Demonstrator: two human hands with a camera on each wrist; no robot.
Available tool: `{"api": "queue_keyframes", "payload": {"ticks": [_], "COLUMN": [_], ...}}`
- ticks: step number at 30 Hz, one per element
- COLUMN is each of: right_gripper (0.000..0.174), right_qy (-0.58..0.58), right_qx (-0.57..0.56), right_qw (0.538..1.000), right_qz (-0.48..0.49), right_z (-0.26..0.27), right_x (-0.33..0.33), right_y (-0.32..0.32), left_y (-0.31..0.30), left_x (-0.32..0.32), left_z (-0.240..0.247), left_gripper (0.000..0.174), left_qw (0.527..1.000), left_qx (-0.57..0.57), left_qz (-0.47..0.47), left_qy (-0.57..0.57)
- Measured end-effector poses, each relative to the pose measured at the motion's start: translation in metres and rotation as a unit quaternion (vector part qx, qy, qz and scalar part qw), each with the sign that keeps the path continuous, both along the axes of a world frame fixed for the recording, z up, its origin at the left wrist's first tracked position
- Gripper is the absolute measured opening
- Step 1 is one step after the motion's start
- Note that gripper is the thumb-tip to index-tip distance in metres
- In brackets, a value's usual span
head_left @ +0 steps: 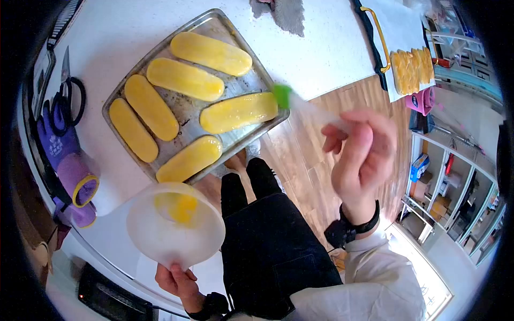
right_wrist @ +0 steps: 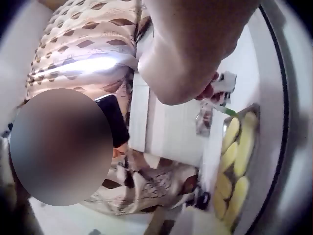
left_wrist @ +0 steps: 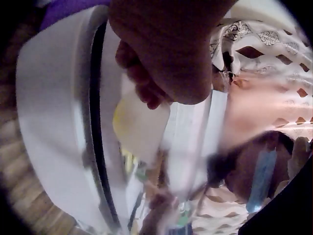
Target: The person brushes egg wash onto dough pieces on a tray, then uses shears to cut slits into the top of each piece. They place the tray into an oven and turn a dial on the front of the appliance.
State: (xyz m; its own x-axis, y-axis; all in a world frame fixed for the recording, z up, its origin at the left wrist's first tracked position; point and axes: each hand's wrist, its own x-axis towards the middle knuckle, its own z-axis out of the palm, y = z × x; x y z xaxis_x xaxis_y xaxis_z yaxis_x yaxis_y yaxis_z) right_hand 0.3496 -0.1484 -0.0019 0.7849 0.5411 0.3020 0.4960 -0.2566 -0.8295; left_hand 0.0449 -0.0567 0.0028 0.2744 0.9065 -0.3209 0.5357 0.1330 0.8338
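Several long yellow dough pieces [head_left: 184,79] lie on a metal tray [head_left: 214,24], some with a wet shine. In the right hand [head_left: 364,155] is the pale handle of a brush with a green head [head_left: 282,96]; the head meets the right end of the piece nearest that corner. The left hand [head_left: 179,281] grips the rim of a translucent white bowl [head_left: 176,235], tilted at the tray's near edge, with yellow liquid [head_left: 183,208] inside. The left wrist view shows the bowl [left_wrist: 142,127] below the left hand [left_wrist: 161,58]. The right wrist view shows the green brush head [right_wrist: 228,111] over the tray's edge.
Black-handled scissors [head_left: 67,101] and purple gloves [head_left: 67,155] lie at the left. A grey cloth [head_left: 286,16] is at the table's far side. Another tray with golden pieces [head_left: 412,69] stands at the upper right, and shelves [head_left: 455,187] stand beyond the wooden floor.
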Motion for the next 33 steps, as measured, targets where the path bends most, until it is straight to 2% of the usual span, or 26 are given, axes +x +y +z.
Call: {"api": "queue_keyframes", "payload": {"ticks": [1,2,3,5,7,9,11,13,15,17,19,20,21,22,23,25,26,27,29,30,33], "right_gripper": [0.012,0.012,0.013,0.014,0.014,0.015,0.015,0.016,0.018,0.017,0.017,0.017,0.017,0.017,0.017,0.017,0.016,0.012,0.011,0.011,0.012], "right_qy": [0.002,0.058,0.113,0.119,0.158,0.158,0.119,0.117,0.131,0.131,0.060,0.062,0.084,0.104,0.105,0.129,0.150,0.105,-0.072,-0.070,-0.060], "right_qx": [0.003,0.008,0.012,0.036,0.118,0.105,-0.025,-0.009,0.077,0.137,-0.024,-0.022,-0.016,-0.011,-0.010,0.089,0.133,0.083,-0.031,-0.030,-0.071], "right_qw": [1.000,0.998,0.993,0.992,0.980,0.982,0.992,0.993,0.987,0.982,0.991,0.990,0.993,0.994,0.993,0.986,0.976,0.980,0.968,0.968,0.990], "right_qz": [-0.002,-0.019,-0.034,-0.024,-0.009,0.017,-0.009,-0.020,-0.050,0.020,0.121,0.122,0.082,0.044,0.048,0.049,0.080,0.146,0.240,0.239,0.103], "right_z": [-0.002,-0.003,-0.003,-0.003,-0.006,-0.008,-0.011,-0.009,-0.004,-0.006,-0.006,-0.007,-0.009,-0.011,-0.012,-0.006,-0.006,-0.008,-0.005,-0.006,-0.014], "right_x": [0.001,0.004,0.007,0.004,-0.002,-0.001,0.001,0.005,0.007,-0.001,0.001,0.002,0.006,0.008,0.006,-0.001,-0.008,-0.013,-0.017,-0.019,-0.018], "right_y": [-0.006,-0.013,-0.016,-0.018,-0.014,-0.008,-0.011,-0.018,-0.021,-0.008,-0.009,-0.014,-0.019,-0.021,-0.020,-0.015,-0.006,-0.002,0.012,0.010,-0.013], "left_y": [0.000,0.001,0.002,0.000,0.000,-0.001,-0.001,-0.001,-0.001,-0.003,-0.005,-0.005,-0.004,-0.004,-0.005,-0.005,-0.005,-0.007,-0.009,-0.010,-0.009], "left_x": [-0.003,-0.005,-0.005,-0.006,-0.006,-0.005,-0.005,-0.010,-0.010,-0.007,-0.005,-0.006,-0.008,-0.009,-0.009,-0.013,-0.014,-0.013,-0.008,-0.008,-0.010], "left_z": [0.000,0.000,0.000,-0.001,-0.003,-0.004,0.000,-0.001,-0.004,-0.005,-0.004,-0.003,-0.001,0.000,0.000,-0.004,-0.006,-0.005,0.001,0.004,0.009], "left_gripper": [0.032,0.021,0.021,0.022,0.023,0.025,0.025,0.025,0.024,0.024,0.023,0.023,0.023,0.022,0.021,0.021,0.021,0.021,0.022,0.022,0.024], "left_qw": [1.000,0.999,0.999,0.999,0.998,0.997,1.000,0.998,0.995,0.998,0.999,0.999,0.999,0.999,0.997,0.997,0.996,0.996,0.997,0.997,0.996], "left_qx": [0.006,0.014,0.017,0.024,0.016,0.012,0.004,0.010,0.011,0.006,-0.001,-0.006,-0.003,0.010,0.020,0.028,0.035,0.034,0.030,0.032,0.041], "left_qz": [-0.013,-0.024,-0.024,-0.014,-0.022,-0.030,-0.005,-0.019,-0.035,-0.016,0.010,0.037,0.041,0.017,-0.007,-0.007,-0.009,-0.010,0.049,0.048,0.028], "left_qy": [-0.019,-0.038,-0.037,-0.036,-0.049,-0.064,-0.029,-0.056,-0.090,-0.053,-0.043,-0.030,-0.026,-0.050,-0.074,-0.075,-0.076,-0.079,-0.046,-0.044,-0.080]}}
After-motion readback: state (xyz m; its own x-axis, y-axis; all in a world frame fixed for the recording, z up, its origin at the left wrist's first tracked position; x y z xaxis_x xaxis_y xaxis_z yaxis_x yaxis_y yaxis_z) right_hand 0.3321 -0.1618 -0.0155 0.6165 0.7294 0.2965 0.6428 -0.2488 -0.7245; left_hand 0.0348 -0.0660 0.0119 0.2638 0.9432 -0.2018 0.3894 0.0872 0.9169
